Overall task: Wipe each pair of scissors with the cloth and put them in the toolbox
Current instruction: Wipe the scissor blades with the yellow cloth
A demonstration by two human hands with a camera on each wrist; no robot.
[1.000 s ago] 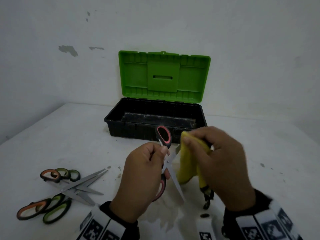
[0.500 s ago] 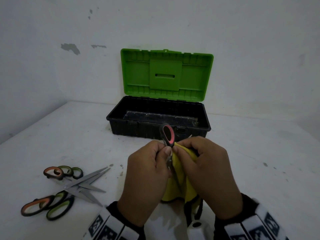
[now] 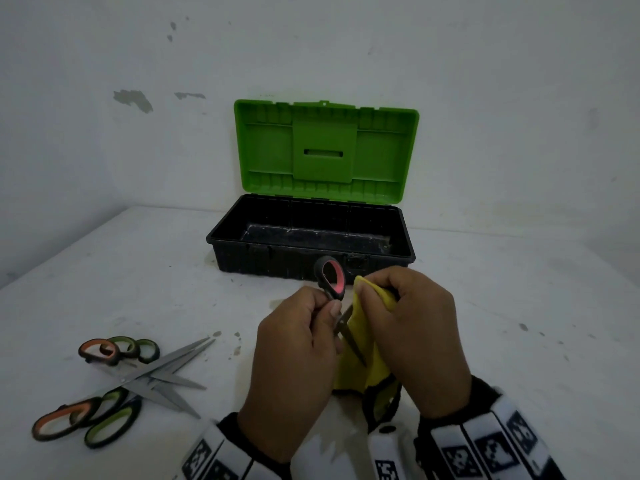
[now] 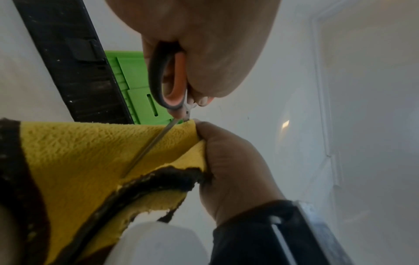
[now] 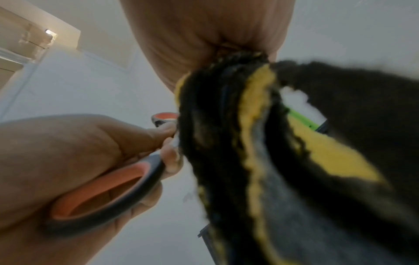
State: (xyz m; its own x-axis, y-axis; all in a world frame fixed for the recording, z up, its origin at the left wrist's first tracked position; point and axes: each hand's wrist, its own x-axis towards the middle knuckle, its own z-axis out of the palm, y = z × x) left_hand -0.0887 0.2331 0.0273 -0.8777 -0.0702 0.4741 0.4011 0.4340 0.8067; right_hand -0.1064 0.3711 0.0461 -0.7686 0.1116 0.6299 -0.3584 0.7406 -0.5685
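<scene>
Black-and-orange-handled scissors (image 3: 331, 282) sit pinched in my left grip (image 3: 294, 358), just before the open green-lidded black plastic toolbox (image 3: 311, 251); I see nothing inside it. My right grip (image 3: 412, 337) clutches the yellow dark-edged cloth (image 4: 90, 152) against the blade.

Yellow cloth (image 3: 363, 372), green toolbox lid (image 3: 325, 152)

Cloth (image 5: 317, 161) blurred; scissor blades (image 3: 349, 337) partly hidden.

Left hand (image 3: 294, 355) curled — gripping, right hand (image 3: 412, 341) pinching
</scene>
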